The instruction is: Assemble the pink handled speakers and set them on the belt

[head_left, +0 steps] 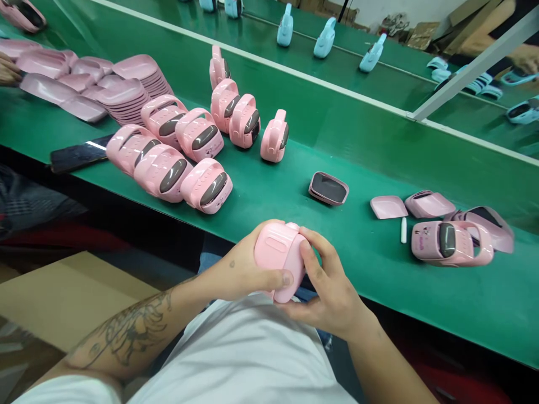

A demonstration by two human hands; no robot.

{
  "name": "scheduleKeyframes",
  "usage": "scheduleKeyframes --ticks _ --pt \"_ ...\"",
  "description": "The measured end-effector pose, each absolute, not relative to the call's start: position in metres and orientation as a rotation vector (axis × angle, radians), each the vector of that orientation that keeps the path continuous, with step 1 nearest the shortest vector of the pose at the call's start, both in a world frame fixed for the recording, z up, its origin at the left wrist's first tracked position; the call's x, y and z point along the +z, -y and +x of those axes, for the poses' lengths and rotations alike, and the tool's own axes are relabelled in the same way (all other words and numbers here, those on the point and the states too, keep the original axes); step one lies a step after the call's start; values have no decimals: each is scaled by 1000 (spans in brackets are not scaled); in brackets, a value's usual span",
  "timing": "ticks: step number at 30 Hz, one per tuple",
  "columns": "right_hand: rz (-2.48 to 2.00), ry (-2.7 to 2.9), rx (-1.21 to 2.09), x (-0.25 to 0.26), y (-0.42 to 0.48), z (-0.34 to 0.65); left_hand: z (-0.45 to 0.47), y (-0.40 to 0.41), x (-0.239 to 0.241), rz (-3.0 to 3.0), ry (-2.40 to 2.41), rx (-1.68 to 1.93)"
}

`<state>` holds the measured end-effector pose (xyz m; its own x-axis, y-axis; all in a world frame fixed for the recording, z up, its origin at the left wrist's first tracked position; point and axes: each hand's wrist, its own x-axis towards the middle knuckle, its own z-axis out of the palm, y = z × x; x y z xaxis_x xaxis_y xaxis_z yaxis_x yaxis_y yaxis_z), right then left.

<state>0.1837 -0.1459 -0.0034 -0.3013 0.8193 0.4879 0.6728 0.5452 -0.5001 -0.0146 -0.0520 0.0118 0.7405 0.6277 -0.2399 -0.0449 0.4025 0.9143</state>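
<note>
Close to my body, in front of the bench edge, I hold a rounded pink plastic housing (275,247) in both hands. My left hand (240,266) wraps its left side, with the thumb lying across the front. The fingers of my right hand (332,289) press its right edge, thumb near the top and others underneath. A seam runs down the housing between two pink shells. On the bench beyond lies an oval pink-rimmed piece with a dark panel (330,188). A finished-looking pink unit with a handle (450,244) lies on its side to the right.
Several pink handled units (168,168) with dark windows stand left on the green bench (290,205). Behind them are stacked pink shells (122,101). Right are loose shells (387,207) and a small white stick (403,230). A white rail (311,73) divides off blue units (324,39). Another person's hand (8,70) shows far left.
</note>
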Motion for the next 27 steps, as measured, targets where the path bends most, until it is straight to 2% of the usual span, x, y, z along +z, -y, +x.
scheduleKeyframes --ticks 15,27 --pt "-1222 2155 176 6 154 185 -19 62 11 1141 -642 477" --pt "-1379 2027 561 7 143 203 11 45 3 1007 -604 542"
